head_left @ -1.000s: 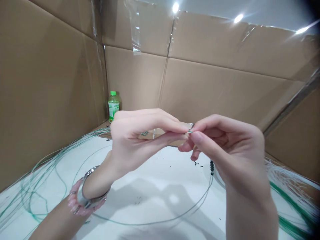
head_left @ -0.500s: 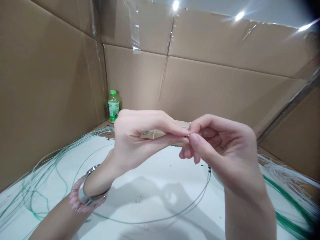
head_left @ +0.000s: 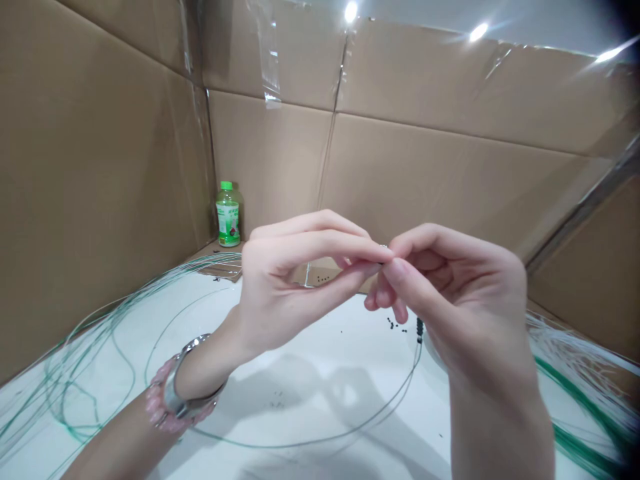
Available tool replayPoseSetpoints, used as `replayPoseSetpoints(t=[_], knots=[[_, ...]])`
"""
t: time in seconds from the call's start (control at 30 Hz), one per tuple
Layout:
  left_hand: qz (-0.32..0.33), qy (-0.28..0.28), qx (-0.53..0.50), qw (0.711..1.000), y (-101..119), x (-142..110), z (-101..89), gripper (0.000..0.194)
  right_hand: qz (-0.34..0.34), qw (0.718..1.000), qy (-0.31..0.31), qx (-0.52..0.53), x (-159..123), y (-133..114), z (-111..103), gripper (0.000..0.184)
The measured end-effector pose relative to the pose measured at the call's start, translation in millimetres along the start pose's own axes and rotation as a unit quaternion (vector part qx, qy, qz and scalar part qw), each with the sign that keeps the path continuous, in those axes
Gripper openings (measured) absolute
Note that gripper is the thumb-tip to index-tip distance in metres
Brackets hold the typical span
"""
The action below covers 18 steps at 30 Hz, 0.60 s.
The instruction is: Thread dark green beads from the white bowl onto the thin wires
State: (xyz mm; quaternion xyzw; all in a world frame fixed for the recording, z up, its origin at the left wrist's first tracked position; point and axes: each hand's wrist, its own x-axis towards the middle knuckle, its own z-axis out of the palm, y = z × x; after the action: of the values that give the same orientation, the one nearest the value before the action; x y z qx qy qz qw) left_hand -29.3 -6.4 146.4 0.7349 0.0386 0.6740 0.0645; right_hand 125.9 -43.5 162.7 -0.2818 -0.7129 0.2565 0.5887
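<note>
Above a white table my two hands meet fingertip to fingertip. My left hand pinches thumb against forefinger, and my right hand pinches at the same spot. Between the tips sits something tiny and metallic, too small to name. A thin green-grey wire runs from the pinch in a wide loop over the table, with small dark beads strung on it just under my right hand. On my left wrist are a silver bangle and a pink bead bracelet.
Cardboard walls enclose the table on the left, back and right. A green-capped bottle stands in the back left corner. Bundles of green wire lie at left; white and green strands at right. Loose dark beads dot the table.
Both hands shifted slightly right and up while keeping the pinch. The left fingers have lifted and spread a little above the pinch.
</note>
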Motion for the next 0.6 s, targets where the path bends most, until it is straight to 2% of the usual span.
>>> replayPoseSetpoints(t=[0.23, 0.33, 0.6], knots=[[-0.013, -0.003, 0.017, 1.000, 1.0, 2.3, -3.0, 0.020, 0.015, 0.999, -0.034, -0.001, 1.3, 2.9, -7.6, 0.009], [-0.005, -0.028, 0.018, 0.999, 0.6, 3.9, -5.6, 0.019, 0.017, 0.999, -0.042, 0.011, 1.0, 4.5, -8.5, 0.010], [0.014, -0.045, 0.049, 0.998, -0.9, 5.3, -9.4, 0.018, 0.016, 1.000, -0.016, -0.008, 1.4, 4.8, -7.5, 0.012]])
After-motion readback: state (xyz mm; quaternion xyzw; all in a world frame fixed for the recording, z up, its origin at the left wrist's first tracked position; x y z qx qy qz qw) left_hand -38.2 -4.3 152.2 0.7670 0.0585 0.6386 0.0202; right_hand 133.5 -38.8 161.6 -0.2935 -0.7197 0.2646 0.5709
